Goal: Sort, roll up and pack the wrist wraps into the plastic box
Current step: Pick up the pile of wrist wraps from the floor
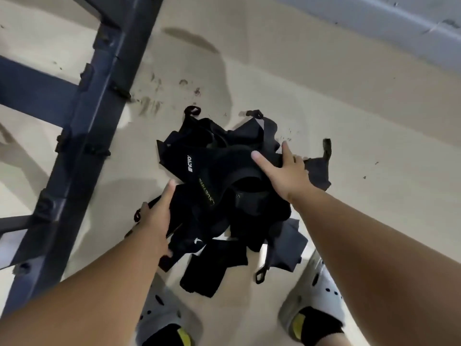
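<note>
Pile of wrist wraps (224,196) sits loose and tangled on the beige floor (349,116). None are rolled. They are mostly black, and a few dark grey ones stick out on the pile's right side (318,172).

Left hand (154,213) is at the pile's left edge with fingers extended along the fabric, touching it. Thumb side is hidden, so I can't tell whether it's gripping a wrap.

Right hand (284,173) is on the pile's upper right. Fingers are spread and mostly straight, laid flat on the wraps and not clenched.

One wrap on top of the pile carries a white logo (190,164). The one just nearer shows yellow-green lettering (205,191), too blurred to read. Thumb loops (193,111) poke out at the pile's far edge. One black wrap (214,268) lies flat at the near edge.

Dark metal rack frame (99,96) stands left of the pile. Two grey clogs (321,285) are on the near side, one each side. Pale wall (374,26) is beyond the pile.
</note>
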